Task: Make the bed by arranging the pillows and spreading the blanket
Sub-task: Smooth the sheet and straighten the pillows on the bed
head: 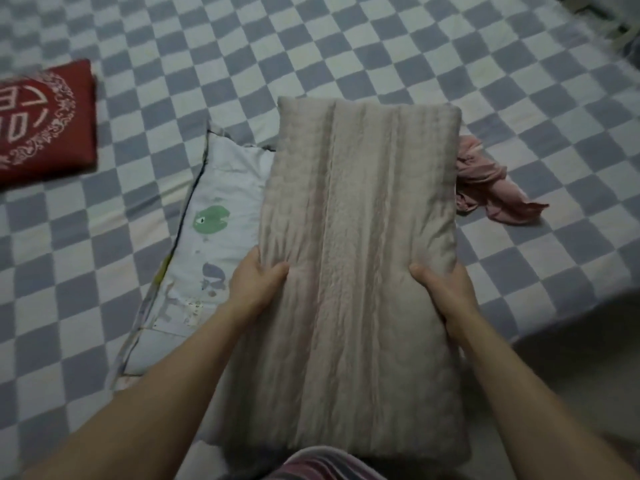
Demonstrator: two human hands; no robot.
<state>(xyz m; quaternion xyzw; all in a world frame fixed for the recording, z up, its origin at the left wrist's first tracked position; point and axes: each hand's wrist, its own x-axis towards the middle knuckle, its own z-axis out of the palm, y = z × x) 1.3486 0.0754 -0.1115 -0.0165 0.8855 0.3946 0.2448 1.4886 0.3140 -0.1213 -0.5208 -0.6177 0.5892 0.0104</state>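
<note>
While its long sides are gripped by the left hand (258,282) and right hand (446,289), a crinkled beige pillow (356,258) is held mid-frame over the checked sheet (346,46), overlapping a printed white pillow (214,216).

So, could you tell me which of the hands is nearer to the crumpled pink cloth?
Right. The right hand grips the beige pillow just below the pink cloth; the left hand grips the pillow's opposite edge.

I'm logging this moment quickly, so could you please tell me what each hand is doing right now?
Left hand: closed on the beige pillow, gripping its left edge.
Right hand: closed on the same pillow, gripping its right edge.
</note>
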